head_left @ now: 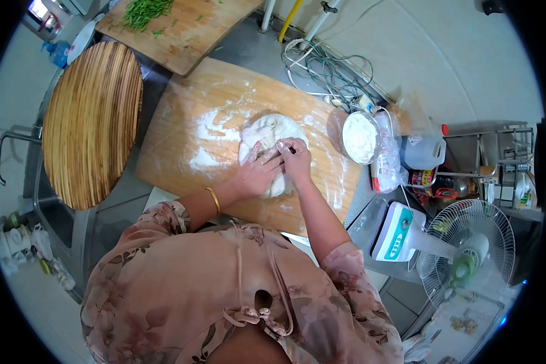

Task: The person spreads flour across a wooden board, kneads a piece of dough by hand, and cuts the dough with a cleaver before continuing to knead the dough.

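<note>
A lump of pale dough (273, 130) lies on a large floured wooden board (182, 133). My left hand (256, 175) rests on the dough's near left side with its fingers spread and flour on them. Just right of it, my right hand (295, 159) has its fingers bent together over the dough, touching the fingertips of my left hand; what they pinch, if anything, is too small to tell. To the right of the dough, at the board's edge, a bowl of white flour (361, 138) stands.
A round striped wooden board (93, 124) covers part of the sink at left. Chopped greens (144, 13) lie on a cutting board (191, 30) behind. Coiled cables (327, 70) lie by the wall. Bottles (423, 151) and a fan (466, 255) stand at right.
</note>
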Tool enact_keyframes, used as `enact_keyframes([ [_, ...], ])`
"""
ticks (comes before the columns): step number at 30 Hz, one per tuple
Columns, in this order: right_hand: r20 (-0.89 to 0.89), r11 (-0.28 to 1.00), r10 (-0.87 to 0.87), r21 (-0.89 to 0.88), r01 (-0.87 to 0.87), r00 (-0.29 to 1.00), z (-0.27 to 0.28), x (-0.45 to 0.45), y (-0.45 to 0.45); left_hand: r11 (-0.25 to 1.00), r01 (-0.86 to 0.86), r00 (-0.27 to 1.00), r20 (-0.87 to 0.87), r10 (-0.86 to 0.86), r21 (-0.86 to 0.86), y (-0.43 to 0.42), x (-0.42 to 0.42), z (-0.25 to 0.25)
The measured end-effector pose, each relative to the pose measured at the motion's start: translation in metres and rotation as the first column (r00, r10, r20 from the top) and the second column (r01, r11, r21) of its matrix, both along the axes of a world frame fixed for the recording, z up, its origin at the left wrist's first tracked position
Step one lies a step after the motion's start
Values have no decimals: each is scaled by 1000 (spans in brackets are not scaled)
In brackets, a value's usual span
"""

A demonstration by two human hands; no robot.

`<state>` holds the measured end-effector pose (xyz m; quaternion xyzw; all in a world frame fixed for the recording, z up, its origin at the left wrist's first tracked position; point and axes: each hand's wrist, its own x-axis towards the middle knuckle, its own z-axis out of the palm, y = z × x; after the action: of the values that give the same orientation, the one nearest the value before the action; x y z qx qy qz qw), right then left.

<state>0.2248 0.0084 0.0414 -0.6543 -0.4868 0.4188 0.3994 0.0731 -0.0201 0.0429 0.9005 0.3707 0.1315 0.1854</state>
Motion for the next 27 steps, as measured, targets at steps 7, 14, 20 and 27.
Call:
enact_keyframes([
  [7, 332, 981, -31, 191, -35, 943, -11, -5, -3, 997, -65, 992, 110, 62, 29, -5, -14, -1],
  [14, 871, 909, 103, 113, -401, 480, 17, -12, -47, 861, -482, 760, 410, 504, -166, 59, -32, 4],
  [20, 796, 898, 421, -296, -326, 436, 56, -19, -25, 925, -114, 968, 170, 186, -362, 126, 2, 4],
  [27, -18, 990, -107, -98, 105, 994, -21, 26, -103, 799, -416, 858, 103, 503, -435, 85, -17, 0],
])
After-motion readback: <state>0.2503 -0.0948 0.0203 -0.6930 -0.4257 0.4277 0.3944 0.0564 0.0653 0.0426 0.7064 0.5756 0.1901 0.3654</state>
